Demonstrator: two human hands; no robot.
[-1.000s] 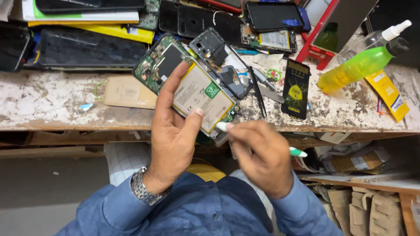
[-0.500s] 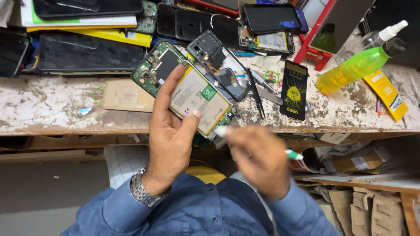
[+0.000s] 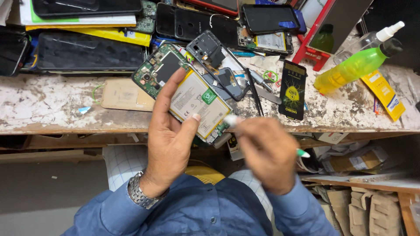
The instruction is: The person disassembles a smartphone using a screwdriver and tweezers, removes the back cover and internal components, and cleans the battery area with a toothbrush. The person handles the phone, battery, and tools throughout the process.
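Head view: left hand [image 3: 168,148] grips an opened phone [image 3: 186,91] from below, fingers wrapped round its edges, thumb on the white battery [image 3: 197,102] w/ a small green square label. Phone is held in the air over the worktop [image 3: 52,105] edge, green circuit board end pointing away. Right hand [image 3: 267,153] is clenched on a thin white tool [image 3: 232,119] w/ a green rear tip, blurred, its front end right at the phone's lower corner.

Step in hand looks like cleaning or prying at that bottom edge (can't tell which, too blurred). Next move prob. calls for a steady left grip and light pressure, since the board and battery sit exposed.

Packages: black upright packet w/ yellow emblem [image 3: 292,89] just right of the phone, flat on the worktop; yellow-green bottle [image 3: 354,67] lying tilted beyond it, black cap; long yellow box [image 3: 385,94] at far right; yellow-edged flat pack [image 3: 87,35] top left under dark screens.
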